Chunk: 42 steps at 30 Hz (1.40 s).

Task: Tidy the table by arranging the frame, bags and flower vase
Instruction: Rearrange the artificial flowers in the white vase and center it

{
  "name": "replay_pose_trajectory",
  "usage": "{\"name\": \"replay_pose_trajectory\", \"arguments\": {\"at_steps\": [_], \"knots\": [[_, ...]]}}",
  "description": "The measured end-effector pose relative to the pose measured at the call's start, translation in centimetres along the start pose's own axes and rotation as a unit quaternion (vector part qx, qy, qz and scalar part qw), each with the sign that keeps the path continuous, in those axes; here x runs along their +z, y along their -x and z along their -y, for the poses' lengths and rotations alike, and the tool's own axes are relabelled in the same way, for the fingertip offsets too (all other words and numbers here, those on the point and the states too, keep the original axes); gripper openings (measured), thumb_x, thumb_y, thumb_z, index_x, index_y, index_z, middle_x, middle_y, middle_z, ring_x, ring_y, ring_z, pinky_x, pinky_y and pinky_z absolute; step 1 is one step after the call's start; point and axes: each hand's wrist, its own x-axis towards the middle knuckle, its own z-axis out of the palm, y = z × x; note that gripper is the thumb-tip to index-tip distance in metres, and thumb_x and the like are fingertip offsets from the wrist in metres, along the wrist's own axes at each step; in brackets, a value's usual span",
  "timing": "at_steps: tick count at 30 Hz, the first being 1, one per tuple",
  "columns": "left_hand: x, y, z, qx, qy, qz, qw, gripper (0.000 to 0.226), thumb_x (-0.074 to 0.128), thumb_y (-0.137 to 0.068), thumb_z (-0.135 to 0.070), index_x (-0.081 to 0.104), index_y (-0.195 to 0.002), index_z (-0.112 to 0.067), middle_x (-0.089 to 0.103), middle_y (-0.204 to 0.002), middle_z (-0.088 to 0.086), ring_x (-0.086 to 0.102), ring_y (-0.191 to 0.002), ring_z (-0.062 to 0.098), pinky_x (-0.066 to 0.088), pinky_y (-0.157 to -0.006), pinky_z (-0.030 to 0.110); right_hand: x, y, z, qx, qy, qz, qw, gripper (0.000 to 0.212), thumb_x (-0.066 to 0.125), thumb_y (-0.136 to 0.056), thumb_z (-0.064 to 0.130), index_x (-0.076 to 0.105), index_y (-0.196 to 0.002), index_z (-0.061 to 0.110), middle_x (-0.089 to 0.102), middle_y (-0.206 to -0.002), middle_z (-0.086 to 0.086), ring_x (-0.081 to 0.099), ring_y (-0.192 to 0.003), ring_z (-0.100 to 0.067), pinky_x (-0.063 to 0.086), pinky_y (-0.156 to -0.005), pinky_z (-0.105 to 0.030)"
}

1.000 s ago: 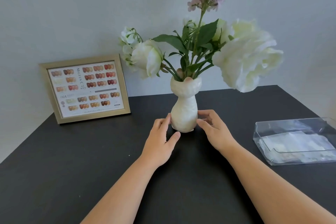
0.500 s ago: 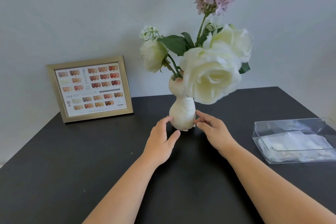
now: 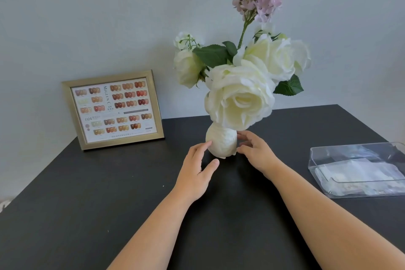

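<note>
Looking at a dark bench (image 3: 87, 215) against a pale wall; lumpy white vase (image 3: 221, 143) with roses mid-bench, my left hand (image 3: 195, 173) and right hand (image 3: 256, 153) cupping it, fingers spread loose. Frame (image 3: 112, 109) back-left.

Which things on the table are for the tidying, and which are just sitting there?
For the tidying:
flower vase
frame
bags
left hand and right hand

Just there:
clear box holding the bags
table
</note>
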Motion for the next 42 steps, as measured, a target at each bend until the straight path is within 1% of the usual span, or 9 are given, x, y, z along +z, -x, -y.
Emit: {"name": "replay_pose_trajectory", "arguments": {"at_steps": [3, 8, 11, 15, 20, 22, 25, 28, 42], "knots": [[0.0, -0.2, 0.0, -0.008, 0.003, 0.009, 1.0, 0.059, 0.051, -0.094, -0.049, 0.03, -0.149, -0.042, 0.032, -0.146, -0.023, 0.034, -0.136, 0.005, 0.033, -0.111, 0.033, 0.1, 0.4, -0.1, -0.008, 0.004, -0.015, 1.0, 0.052, 0.056, -0.086, 0.008, 0.055, -0.125, 0.041, 0.062, -0.114, 0.026, 0.06, -0.092, 0.004, 0.043, -0.083, -0.023], [0.0, -0.5, 0.2, -0.029, 0.029, 0.016, 0.999, 0.068, 0.05, -0.088, -0.055, 0.027, -0.151, -0.041, 0.031, -0.148, -0.022, 0.03, -0.139, 0.009, 0.03, -0.113, 0.037, -0.1, 0.8, -0.4, -0.019, -0.014, -0.028, 0.999, 0.053, 0.053, -0.087, 0.005, 0.061, -0.117, 0.047, 0.068, -0.107, 0.022, 0.063, -0.099, -0.01, 0.045, -0.091, -0.029], [0.0, -0.6, 0.3, -0.039, 0.034, 0.024, 0.998, 0.07, 0.053, -0.088, -0.051, 0.025, -0.152, -0.039, 0.031, -0.14, -0.023, 0.033, -0.134, 0.004, 0.031, -0.108, 0.029, 0.0, 0.9, -0.3, -0.021, -0.016, -0.03, 0.999, 0.059, 0.053, -0.087, 0.004, 0.057, -0.112, 0.057, 0.069, -0.101, 0.024, 0.062, -0.097, -0.005, 0.043, -0.091, -0.026], [-0.1, -0.8, 0.3, -0.052, 0.034, 0.038, 0.997, 0.075, 0.052, -0.085, -0.046, 0.021, -0.152, -0.041, 0.03, -0.131, -0.027, 0.036, -0.123, -0.008, 0.029, -0.096, 0.019, 0.3, 1.0, -0.7, -0.024, -0.007, -0.038, 0.999, 0.054, 0.056, -0.087, 0.005, 0.06, -0.121, 0.047, 0.065, -0.104, 0.021, 0.057, -0.077, 0.003, 0.043, -0.085, -0.023], [-0.1, -0.9, 0.4, -0.052, 0.035, 0.042, 0.997, 0.073, 0.052, -0.087, -0.041, 0.021, -0.153, -0.041, 0.03, -0.137, -0.026, 0.033, -0.128, -0.002, 0.027, -0.098, 0.019, 0.7, 1.6, -0.9, -0.036, 0.016, -0.071, 0.997, 0.046, 0.062, -0.087, 0.008, 0.06, -0.127, 0.032, 0.045, -0.13, 0.023, 0.05, -0.107, -0.003, 0.039, -0.095, -0.022], [-0.1, -1.0, 0.5, -0.047, 0.021, 0.043, 0.998, 0.072, 0.052, -0.089, -0.039, 0.02, -0.154, -0.039, 0.03, -0.143, -0.022, 0.029, -0.132, 0.0, 0.026, -0.103, 0.023, 0.8, 1.8, -0.9, -0.028, 0.005, -0.071, 0.997, 0.046, 0.061, -0.088, 0.007, 0.06, -0.127, 0.032, 0.047, -0.132, 0.023, 0.05, -0.112, -0.003, 0.039, -0.095, -0.022], [-0.2, -1.0, 0.6, -0.04, 0.004, 0.045, 0.998, 0.071, 0.054, -0.093, -0.035, 0.019, -0.154, -0.038, 0.028, -0.148, -0.021, 0.025, -0.131, 0.0, 0.025, -0.105, 0.025, 0.9, 2.0, -0.8, -0.009, 0.014, -0.074, 0.997, 0.047, 0.061, -0.089, 0.009, 0.058, -0.126, 0.038, 0.056, -0.119, 0.018, 0.052, -0.111, -0.003, 0.039, -0.09, -0.02], [-0.2, -1.0, 0.5, -0.034, -0.007, 0.048, 0.998, 0.071, 0.055, -0.094, -0.034, 0.018, -0.154, -0.038, 0.026, -0.151, -0.021, 0.022, -0.126, -0.003, 0.024, -0.103, 0.025, 1.0, 2.4, -0.9, -0.006, 0.013, -0.076, 0.997, 0.047, 0.062, -0.089, 0.012, 0.057, -0.123, 0.044, 0.055, -0.112, 0.02, 0.053, -0.107, -0.003, 0.039, -0.083, -0.017], [-0.3, -0.7, 0.1, -0.03, -0.023, 0.046, 0.998, 0.068, 0.054, -0.096, -0.032, 0.02, -0.154, -0.035, 0.025, -0.153, -0.02, 0.021, -0.137, 0.005, 0.022, -0.105, 0.024, 0.5, 2.9, -0.7, 0.005, -0.003, -0.075, 0.997, 0.043, 0.061, -0.088, 0.017, 0.06, -0.112, 0.054, 0.057, -0.109, 0.011, 0.055, -0.1, -0.004, 0.04, -0.072, -0.016]]}}
